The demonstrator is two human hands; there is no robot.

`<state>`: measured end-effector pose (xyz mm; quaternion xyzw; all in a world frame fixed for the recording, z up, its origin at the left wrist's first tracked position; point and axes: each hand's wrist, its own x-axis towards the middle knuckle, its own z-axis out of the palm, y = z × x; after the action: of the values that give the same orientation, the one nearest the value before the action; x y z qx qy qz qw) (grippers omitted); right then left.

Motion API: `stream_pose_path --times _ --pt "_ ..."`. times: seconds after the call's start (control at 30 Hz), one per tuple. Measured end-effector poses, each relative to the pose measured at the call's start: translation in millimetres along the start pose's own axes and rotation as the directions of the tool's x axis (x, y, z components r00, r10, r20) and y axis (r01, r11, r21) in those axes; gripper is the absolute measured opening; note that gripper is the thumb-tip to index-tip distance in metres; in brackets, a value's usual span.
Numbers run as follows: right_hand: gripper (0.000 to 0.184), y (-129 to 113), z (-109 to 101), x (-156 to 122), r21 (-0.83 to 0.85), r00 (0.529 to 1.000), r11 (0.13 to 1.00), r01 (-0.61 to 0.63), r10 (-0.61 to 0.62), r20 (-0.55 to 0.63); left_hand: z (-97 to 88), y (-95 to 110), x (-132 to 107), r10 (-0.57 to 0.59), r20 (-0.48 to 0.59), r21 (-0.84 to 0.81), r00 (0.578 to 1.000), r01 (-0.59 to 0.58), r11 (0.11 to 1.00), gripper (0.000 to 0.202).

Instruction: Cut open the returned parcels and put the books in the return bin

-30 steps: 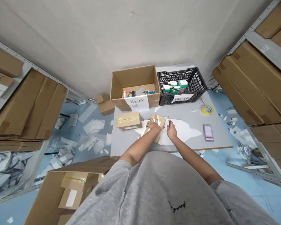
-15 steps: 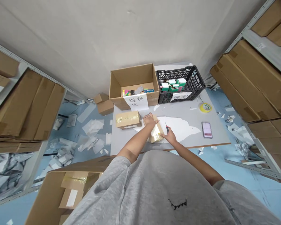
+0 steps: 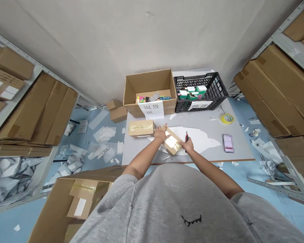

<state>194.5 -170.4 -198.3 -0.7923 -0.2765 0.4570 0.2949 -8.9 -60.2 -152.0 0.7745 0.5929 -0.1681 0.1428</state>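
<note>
Taped cardboard parcel [image 3: 171, 143] was found lying aslant on a white sheet [image 3: 199, 140], near the front edge of a grey table [image 3: 139, 150]. The left hand [image 3: 161, 133] was held open, with its fingers spread and pressed on the parcel's far end. The right hand [image 3: 188, 146] was closed narrowly around a small box cutter [image 3: 186, 137], whose tip was directed upward, and was set against the parcel's near right corner. Contact between blade and tape could not be made out.

The parcel's top was crossed by glossy tape, and no cut or lifted flap could be discerned there. A second taped parcel [image 3: 141, 128] was left closed just beside it on the table. Beyond them, an open cardboard carton [image 3: 149, 84] was seen holding assorted packaged goods, with a paper sign [image 3: 151, 110] hung on its front. Green-and-white packages [image 3: 191, 92] were held in a black plastic crate [image 3: 200, 84], which was also labelled by a paper sign [image 3: 200, 105].

A roll of yellow tape [image 3: 227, 118] and a pixelated flat item [image 3: 228, 143] were placed farther right. Loose white wrapping [image 3: 103, 134] was strewn across the blue floor, and flattened cartons [image 3: 276, 91] were stacked on metal shelving [image 3: 288, 40].
</note>
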Motion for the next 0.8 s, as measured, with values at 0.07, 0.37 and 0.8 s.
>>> stream_pose_path --times 0.07,0.37,0.8 --pt "0.067 -11 -8 16 -0.08 0.998 0.996 0.047 -0.051 -0.046 -1.3 -3 -4 -0.015 0.064 0.004 0.998 0.014 1.0 0.104" --pt "0.072 -63 -13 65 -0.142 0.939 0.93 0.339 -0.343 -0.001 25.9 15 -28 -0.125 -0.073 0.012 0.99 0.126 0.992 0.103" --pt "0.074 -26 -7 54 -0.097 0.995 0.993 0.068 -0.075 -0.069 22.3 24 -11 0.09 -0.232 -0.146 0.969 -0.126 0.981 0.078"
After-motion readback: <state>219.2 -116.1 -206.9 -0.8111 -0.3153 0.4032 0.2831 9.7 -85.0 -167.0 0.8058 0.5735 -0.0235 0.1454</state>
